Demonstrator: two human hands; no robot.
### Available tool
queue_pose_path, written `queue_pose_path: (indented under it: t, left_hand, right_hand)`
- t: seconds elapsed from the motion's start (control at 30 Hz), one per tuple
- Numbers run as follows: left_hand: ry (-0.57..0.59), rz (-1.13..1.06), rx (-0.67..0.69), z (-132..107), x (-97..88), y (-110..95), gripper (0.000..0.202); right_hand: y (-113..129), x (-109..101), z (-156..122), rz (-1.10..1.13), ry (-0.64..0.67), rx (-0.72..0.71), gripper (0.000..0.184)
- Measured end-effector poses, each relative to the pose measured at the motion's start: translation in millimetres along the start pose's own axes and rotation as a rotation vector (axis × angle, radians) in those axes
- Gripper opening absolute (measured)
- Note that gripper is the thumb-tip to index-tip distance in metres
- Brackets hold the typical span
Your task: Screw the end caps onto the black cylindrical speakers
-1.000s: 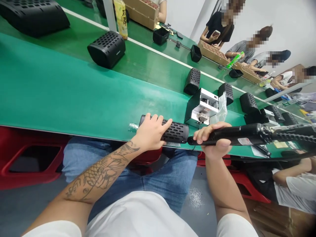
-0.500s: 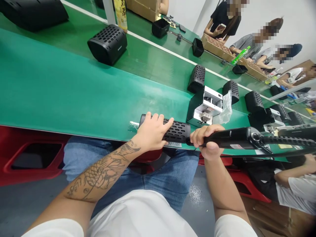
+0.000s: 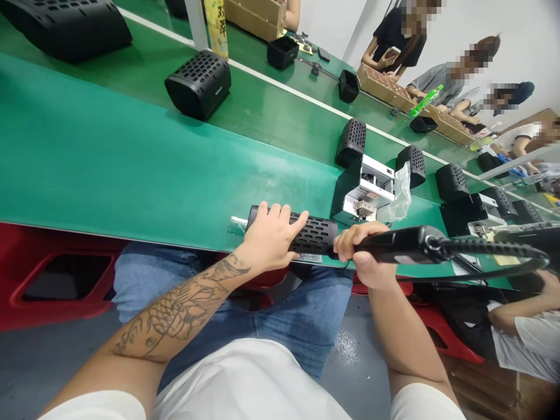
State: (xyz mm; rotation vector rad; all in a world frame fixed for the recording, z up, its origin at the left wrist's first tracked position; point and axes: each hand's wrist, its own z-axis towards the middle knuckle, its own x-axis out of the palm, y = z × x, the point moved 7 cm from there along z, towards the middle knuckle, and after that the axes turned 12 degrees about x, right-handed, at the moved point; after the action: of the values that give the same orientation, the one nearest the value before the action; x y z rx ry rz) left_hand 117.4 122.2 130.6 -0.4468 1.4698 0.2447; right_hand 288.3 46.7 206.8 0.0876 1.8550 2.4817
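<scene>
My left hand [image 3: 273,236] lies over a black perforated casing [image 3: 317,234] at the table's near edge, fingers wrapped across its top and thumb at its near side. The casing lies on its side, partly covered by that hand. In my right hand [image 3: 365,251] is a black electric screwdriver [image 3: 398,245], held almost level, its front end at the casing's right end. The tip is hidden by my fingers and the casing. A coiled cable [image 3: 490,248] runs from the screwdriver's rear to the right.
Behind my right hand stands a black-and-silver screw feeder [image 3: 367,186], with a clear plastic bag [image 3: 400,195] beside it. Similar casings [image 3: 199,84] stand along the green belt [image 3: 271,116]. A yellow bottle [image 3: 216,29] is by a post. Several people sit across; another person's arm [image 3: 520,303] is at right.
The screwdriver's rear end has swung slightly left and its cable now loops differently. Casings on the far belt have shifted a little to the right. My left hand has barely moved.
</scene>
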Motion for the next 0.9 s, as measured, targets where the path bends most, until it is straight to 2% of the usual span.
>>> queue_pose_path:
  t: [0.03, 0.1, 0.17, 0.23, 0.3, 0.4, 0.5, 0.6, 0.67, 0.73, 0.83, 0.9]
  left_hand:
    - [-0.021, 0.0, -0.016, -0.4, 1.3, -0.6, 0.103]
    - [-0.068, 0.009, -0.06, 0.0, 3.5, -1.5, 0.104]
    - [-0.097, 0.026, -0.092, 1.4, 4.4, -2.2, 0.104]
    - [-0.107, 0.03, -0.083, 2.0, 2.7, -1.8, 0.103]
    - [-0.125, 0.012, -0.024, -1.8, -1.4, 2.0, 0.1]
    - [-0.224, -0.068, 0.096, -20.2, -5.8, 19.6, 0.087]
    - [-0.428, -0.217, 0.121, -48.2, 2.9, 52.0, 0.078]
    - [-0.58, -0.41, 0.101, -69.0, 31.1, 79.5, 0.094]
    - [-0.604, -0.504, 0.101, -73.9, 52.0, 86.8, 0.111]
    - [-0.605, -0.549, 0.101, -74.4, 65.4, 87.7, 0.12]
    - [-0.621, -0.578, 0.106, -73.3, 68.8, 84.9, 0.117]
    - [-0.628, -0.589, 0.111, -73.0, 65.9, 83.0, 0.114]
  right_hand:
    - [0.6, -10.7, 4.4, -0.011, -0.059, 0.008, 0.035]
    - [2.8, -45.5, 17.8, -0.038, -0.282, -0.034, 0.031]
    - [4.4, -86.5, 32.2, -0.099, -0.56, -0.147, 0.027]
    - [-0.1, -117.0, 47.4, -0.181, -0.728, -0.25, 0.027]
    - [-12.4, -136.2, 61.2, -0.216, -0.778, -0.268, 0.032]
    - [-28.5, -146.3, 67.7, -0.204, -0.759, -0.219, 0.041]
    - [-24.9, -138.6, 58.3, -0.203, -0.731, -0.197, 0.044]
    - [-6.7, -116.9, 42.8, -0.127, -0.695, -0.2, 0.041]
    - [7.8, -91.9, 32.7, -0.043, -0.621, -0.214, 0.041]
    - [19.2, -58.7, 24.9, 0.009, -0.504, -0.212, 0.046]
    - [24.5, -6.1, 18.5, 0.037, -0.332, -0.193, 0.054]
    - [20.6, 21.4, 19.1, 0.067, -0.25, -0.191, 0.054]
